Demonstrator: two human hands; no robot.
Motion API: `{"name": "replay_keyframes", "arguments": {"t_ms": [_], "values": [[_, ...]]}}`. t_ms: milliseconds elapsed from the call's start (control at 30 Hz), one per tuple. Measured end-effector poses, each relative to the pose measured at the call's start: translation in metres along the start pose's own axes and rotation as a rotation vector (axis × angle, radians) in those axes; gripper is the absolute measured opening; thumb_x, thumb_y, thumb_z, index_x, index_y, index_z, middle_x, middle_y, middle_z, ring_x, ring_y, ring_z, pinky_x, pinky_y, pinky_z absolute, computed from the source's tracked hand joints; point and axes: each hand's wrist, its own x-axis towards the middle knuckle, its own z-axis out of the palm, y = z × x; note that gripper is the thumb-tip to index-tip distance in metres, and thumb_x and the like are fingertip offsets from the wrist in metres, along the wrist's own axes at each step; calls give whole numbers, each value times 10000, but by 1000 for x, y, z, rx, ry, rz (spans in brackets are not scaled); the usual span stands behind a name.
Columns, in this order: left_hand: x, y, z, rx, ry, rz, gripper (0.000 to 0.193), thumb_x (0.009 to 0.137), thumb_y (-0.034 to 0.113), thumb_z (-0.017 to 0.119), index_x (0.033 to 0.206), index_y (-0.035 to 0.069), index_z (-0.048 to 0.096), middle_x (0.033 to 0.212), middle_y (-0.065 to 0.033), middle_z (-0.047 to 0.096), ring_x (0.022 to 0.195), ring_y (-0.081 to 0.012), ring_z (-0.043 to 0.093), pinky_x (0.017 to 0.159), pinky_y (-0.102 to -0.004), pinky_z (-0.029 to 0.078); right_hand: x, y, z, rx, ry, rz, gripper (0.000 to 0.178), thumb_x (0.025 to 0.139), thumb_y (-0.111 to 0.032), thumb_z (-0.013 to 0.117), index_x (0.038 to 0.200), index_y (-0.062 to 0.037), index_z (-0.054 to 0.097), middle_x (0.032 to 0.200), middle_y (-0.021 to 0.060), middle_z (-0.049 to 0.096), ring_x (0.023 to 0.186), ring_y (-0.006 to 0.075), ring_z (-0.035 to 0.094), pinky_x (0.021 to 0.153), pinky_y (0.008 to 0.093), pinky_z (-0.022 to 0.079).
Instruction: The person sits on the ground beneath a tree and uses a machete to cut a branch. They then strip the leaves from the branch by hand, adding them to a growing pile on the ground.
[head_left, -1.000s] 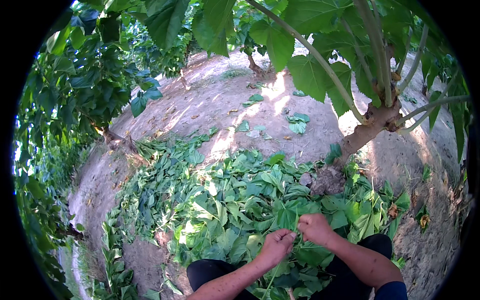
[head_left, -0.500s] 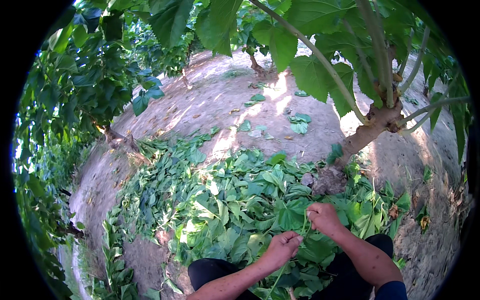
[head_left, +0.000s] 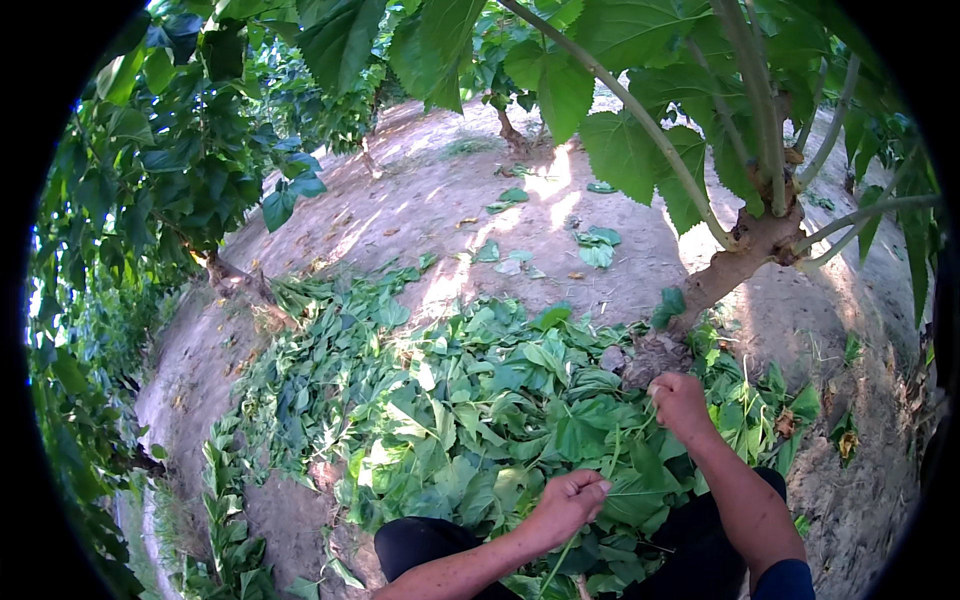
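Observation:
My left hand (head_left: 570,505), low in the middle, is closed in a pinch round a thin green stem (head_left: 558,565). The stem runs from below the fist up past the fingertips. To the right and farther off, my right hand (head_left: 682,405) is closed too, thumb against fingers. What it pinches is too small to make out among the foliage. Beneath both hands lies a thick heap of picked green leaves (head_left: 480,400), some broad and lobed. My dark-clad knees show on either side of the hands.
A stubby tree trunk (head_left: 735,265) leans up just beyond my right hand, its branches and broad leaves overhanging the top. Another trunk (head_left: 235,280) stands at left under dense foliage (head_left: 170,160). Dry soil (head_left: 400,215) with scattered leaves stretches behind the heap.
My right hand has moved up and to the right, away from the stem and from my left hand. The left hand keeps hold of the stem, almost unmoved.

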Motion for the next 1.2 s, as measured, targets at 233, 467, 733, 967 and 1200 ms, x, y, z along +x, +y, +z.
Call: {"name": "replay_keyframes", "arguments": {"t_ms": [233,467,733,967,1200], "values": [[12,11,-12,31,155,-7,153,960,178,614,911,35,636,641,31,520,535,-55,437,482,-218,325,-27,-5,23,-87,-251,-131,270,871,-135,623,1088,20,668,785,119,681,560,184,641,574,341,517],[13,7,-16,54,190,-14,162,954,163,607,911,9,630,617,15,516,520,-67,440,469,-237,319,-46,-38,26,36,-585,73,324,934,-241,593,1140,5,633,778,69,660,620,141,654,530,303,507],[13,3,-11,108,241,-14,185,951,182,604,934,0,635,621,-1,536,513,-69,440,468,-237,329,-52,-26,35,227,-619,169,335,967,-326,589,973,6,634,774,37,630,552,91,592,468,248,452],[18,-2,-3,90,159,6,191,954,187,613,907,2,622,617,-11,553,511,-66,450,467,-232,337,-52,-14,36,386,-557,198,315,952,-305,616,808,-26,602,669,17,591,481,78,538,406,242,377],[10,3,-2,186,187,-2,217,969,218,600,950,4,629,614,-5,550,499,-75,455,462,-235,343,-54,-14,43,436,-505,203,299,930,-276,629,744,-47,579,621,6,565,465,82,524,400,240,367]]}}
